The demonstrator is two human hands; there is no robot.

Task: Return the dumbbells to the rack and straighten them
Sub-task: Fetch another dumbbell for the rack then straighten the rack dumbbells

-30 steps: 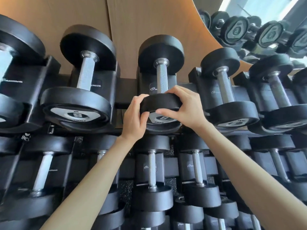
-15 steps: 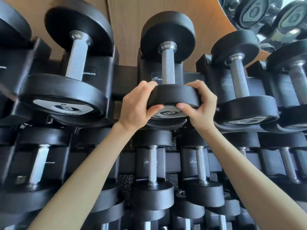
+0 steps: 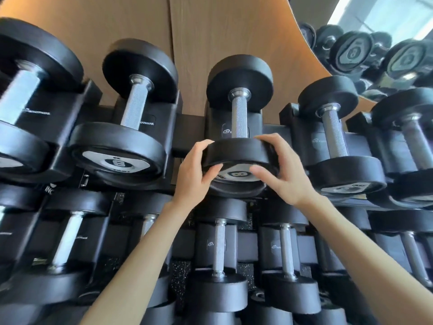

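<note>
Nearest the camera: two bare forearms reach up from the bottom edge toward the middle of the rack (image 3: 187, 127).
Lower tier: dumbbells lie in their cradles below the hands, handles pointing front to back; none looks out of place, though the bottom corners are blurred.
Left hand (image 3: 192, 177): curled around the left side of the near head of the middle dumbbell (image 3: 237, 127), fingers over the top edge, thumb on the labelled face.
Right hand (image 3: 283, 174): curled the same way around the right side of that head, fingers over the rim, thumb on the face beside the number.
Middle dumbbell: seated in the upper tier's middle cradle, near head at the front edge, far head close to the wooden wall (image 3: 234, 26), handle running nearly straight back.
Neighbours on the upper tier: the left dumbbell (image 3: 121, 139) leans slightly, its handle angled; the right dumbbell (image 3: 335, 146) rests in its cradle, also a little angled.
Far right corner: a mirror (image 3: 379, 43) shows more dumbbells.
Progress, as a judgement: every cradle in view is filled, so returning seems done here; what remains is turning this head square, then perhaps the neighbours.
</note>
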